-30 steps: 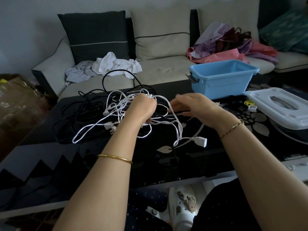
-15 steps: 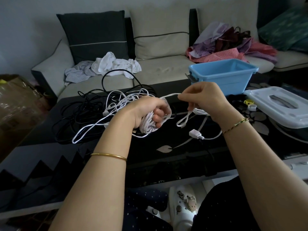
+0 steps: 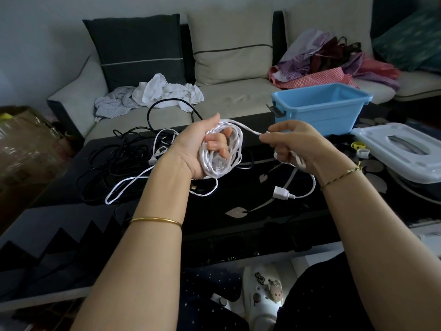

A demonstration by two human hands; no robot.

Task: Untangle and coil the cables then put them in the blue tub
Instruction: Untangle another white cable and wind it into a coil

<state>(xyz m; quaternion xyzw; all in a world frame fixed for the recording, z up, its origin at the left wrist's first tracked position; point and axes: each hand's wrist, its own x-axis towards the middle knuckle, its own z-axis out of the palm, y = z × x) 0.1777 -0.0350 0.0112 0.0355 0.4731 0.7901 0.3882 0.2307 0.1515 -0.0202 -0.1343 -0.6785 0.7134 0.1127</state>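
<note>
A pale sofa [image 3: 229, 96] runs beyond both hands, with clothes heaped on its seat. Under the hands lies the dark glass counter [image 3: 238, 199]. The blue tub [image 3: 317, 118] stands on it just beyond the right hand [image 3: 296, 144], open-topped, and no cable is visible in what shows of its inside. Its white lid [image 3: 405, 161] lies further out to that hand's right. Beyond and outward of the left hand [image 3: 198, 144] sprawls a heap of black cables [image 3: 114, 161], loose and not yet coiled.

The white cable [image 3: 235, 144] is the one in work. Most of it is wound in loops round the left hand, whose fingers curl over the bundle above the counter. One strand runs across to the right hand, which pinches it between thumb and fingertips. More slack trails from under that palm down to a white connector [image 3: 281, 192] lying on the counter below it. A loose loop [image 3: 133, 185] trails on the counter beside the left forearm.

The cable looks light, limp and smooth, so loops will probably slip off unless the fingers pin them. It seems best taken by the cord close to the coil, fed with gentle tension and never tugged by the connector, which may snag.
</note>
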